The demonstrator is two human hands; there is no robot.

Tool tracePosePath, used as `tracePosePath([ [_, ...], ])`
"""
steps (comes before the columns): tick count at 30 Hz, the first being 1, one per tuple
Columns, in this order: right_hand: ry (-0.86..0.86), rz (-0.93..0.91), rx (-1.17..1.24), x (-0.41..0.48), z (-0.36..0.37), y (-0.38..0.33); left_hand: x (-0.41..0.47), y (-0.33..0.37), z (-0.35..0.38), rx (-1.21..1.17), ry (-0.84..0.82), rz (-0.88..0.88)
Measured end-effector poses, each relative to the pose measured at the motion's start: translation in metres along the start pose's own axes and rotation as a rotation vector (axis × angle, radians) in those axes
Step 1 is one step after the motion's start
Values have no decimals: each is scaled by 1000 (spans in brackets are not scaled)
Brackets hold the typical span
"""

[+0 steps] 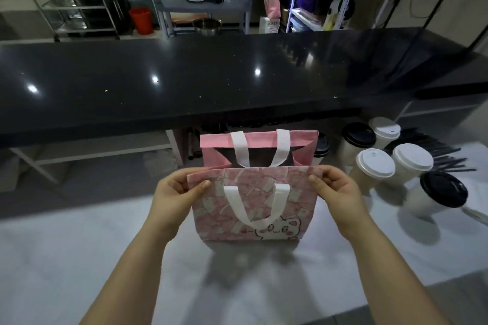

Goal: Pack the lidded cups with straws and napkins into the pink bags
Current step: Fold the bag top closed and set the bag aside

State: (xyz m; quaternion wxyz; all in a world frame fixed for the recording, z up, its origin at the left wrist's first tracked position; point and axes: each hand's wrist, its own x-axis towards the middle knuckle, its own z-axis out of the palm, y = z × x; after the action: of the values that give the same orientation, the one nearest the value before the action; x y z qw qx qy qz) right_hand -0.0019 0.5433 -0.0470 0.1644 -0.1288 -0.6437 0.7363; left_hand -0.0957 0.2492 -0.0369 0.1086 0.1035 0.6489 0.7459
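The pink bag (253,208), upright on the worktop (105,258), is pinched at its near rim by the left hand (175,192) (9 o'clock) and right hand (335,190) (3 o'clock); lidded cups (375,166) are grouped at 2 o'clock.

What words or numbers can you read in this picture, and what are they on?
No text here can be read for sure.
On the pink bag: a cartoon cat face and a pattern, no words I can make out.
On the white package on the far floor: dark print, too blurred to read.
On the white cup lid: a tiny blue mark, too small to read.
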Motion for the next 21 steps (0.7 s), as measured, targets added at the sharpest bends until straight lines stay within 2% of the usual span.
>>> tracePosePath([
  [4,55,23,98,8,4,4,-5,-5,13,28,43,-7],
  [9,31,53,63,11,4,13,-13,-7,9,79,0,-17],
  [13,27,-33,-10,16,3,17,-20,-16,14,133,170,116],
  [16,-67,-90,-75,27,-6,8,-14,-14,15,395,261,191],
  [18,-147,-58,-139,40,-12,0,-4,-6,11,471,193,193],
  [21,-271,32,-88,58,-8,-5,10,4,8,407,68,130],
])
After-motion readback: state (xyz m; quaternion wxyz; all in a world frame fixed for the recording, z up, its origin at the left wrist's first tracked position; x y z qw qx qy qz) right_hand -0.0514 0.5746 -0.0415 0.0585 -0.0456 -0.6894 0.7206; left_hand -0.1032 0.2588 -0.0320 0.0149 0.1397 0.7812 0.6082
